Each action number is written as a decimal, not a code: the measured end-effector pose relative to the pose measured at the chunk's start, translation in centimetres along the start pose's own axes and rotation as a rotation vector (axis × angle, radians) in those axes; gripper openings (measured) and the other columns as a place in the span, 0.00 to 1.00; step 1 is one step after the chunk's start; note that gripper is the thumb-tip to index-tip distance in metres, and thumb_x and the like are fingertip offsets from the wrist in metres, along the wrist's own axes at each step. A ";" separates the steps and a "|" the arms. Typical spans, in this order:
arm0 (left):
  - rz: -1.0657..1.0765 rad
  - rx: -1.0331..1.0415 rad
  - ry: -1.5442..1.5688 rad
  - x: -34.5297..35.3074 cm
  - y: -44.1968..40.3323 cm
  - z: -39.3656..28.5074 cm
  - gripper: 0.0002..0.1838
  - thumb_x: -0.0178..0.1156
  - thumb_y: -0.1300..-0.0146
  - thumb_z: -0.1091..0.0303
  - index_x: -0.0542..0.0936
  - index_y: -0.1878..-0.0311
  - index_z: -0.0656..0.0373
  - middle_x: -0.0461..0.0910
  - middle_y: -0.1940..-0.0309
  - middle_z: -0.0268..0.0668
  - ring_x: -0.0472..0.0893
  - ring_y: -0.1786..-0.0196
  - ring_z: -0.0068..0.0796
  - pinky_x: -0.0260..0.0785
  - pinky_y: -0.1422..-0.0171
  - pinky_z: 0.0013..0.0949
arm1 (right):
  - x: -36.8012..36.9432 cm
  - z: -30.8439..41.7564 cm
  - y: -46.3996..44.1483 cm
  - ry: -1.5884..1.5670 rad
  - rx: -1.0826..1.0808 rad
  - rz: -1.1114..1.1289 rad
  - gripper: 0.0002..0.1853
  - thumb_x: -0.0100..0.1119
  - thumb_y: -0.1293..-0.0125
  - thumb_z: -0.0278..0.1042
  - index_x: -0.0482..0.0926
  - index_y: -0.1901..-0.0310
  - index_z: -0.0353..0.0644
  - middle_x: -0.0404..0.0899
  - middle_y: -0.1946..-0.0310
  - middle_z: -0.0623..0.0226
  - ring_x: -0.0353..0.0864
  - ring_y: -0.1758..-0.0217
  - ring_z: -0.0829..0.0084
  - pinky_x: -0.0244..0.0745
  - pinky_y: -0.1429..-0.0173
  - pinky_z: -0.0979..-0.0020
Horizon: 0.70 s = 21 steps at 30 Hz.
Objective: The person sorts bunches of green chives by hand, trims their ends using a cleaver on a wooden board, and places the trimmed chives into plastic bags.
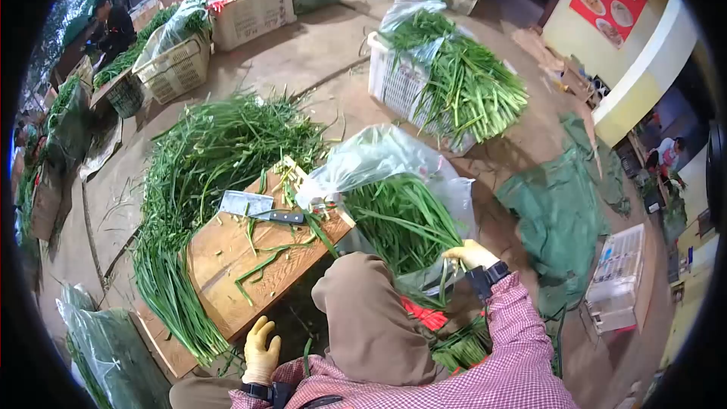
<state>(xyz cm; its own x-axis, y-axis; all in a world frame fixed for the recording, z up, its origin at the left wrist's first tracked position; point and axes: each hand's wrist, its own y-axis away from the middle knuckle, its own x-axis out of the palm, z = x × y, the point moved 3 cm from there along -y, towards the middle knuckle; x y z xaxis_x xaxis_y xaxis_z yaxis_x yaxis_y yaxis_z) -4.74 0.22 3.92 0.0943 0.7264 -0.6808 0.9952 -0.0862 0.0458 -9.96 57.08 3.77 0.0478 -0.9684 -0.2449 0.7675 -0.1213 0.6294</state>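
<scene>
My right hand (471, 254), in a pale yellow glove, is closed on the ends of a few long green stalks that look like Chinese chives (424, 221). These stretch over more chives inside an open clear plastic bag (382, 153) by my knee. My left hand (261, 350), gloved too, is held beside the wooden board's near edge, palm up with fingers apart and nothing in it. On the wooden board (219, 269) lies a cleaver (250, 204) with a dark handle, among scattered cut bits. A large heap of chives (204, 151) curves around the board's left and far sides.
Ahead stands a white crate (394, 79) piled with chives. A green sheet (556, 208) is crumpled on the floor at right, near a white crate lying tilted (617, 273). Filled bags (113, 352) sit at lower left. A person (113, 26) is at the far left.
</scene>
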 end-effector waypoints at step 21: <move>0.783 0.087 0.927 -10.6 3.1 -23.5 0.22 0.56 0.31 0.70 0.73 0.35 0.66 0.74 0.35 0.42 0.70 0.32 0.30 0.59 0.27 0.35 | 4.3 14.9 11.5 -0.946 -0.334 0.128 0.13 0.60 0.33 0.40 0.79 0.57 0.37 0.70 0.80 0.79 0.74 0.73 0.72 0.76 0.65 0.65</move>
<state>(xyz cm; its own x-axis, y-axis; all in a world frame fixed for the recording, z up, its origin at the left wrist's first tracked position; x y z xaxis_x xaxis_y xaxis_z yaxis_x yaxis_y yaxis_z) -2.09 8.26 28.47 0.6864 0.6663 0.2915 0.6593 -0.7392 0.1371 -10.45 48.27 20.95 -0.2733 -0.7627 0.5861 0.9385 -0.0778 0.3364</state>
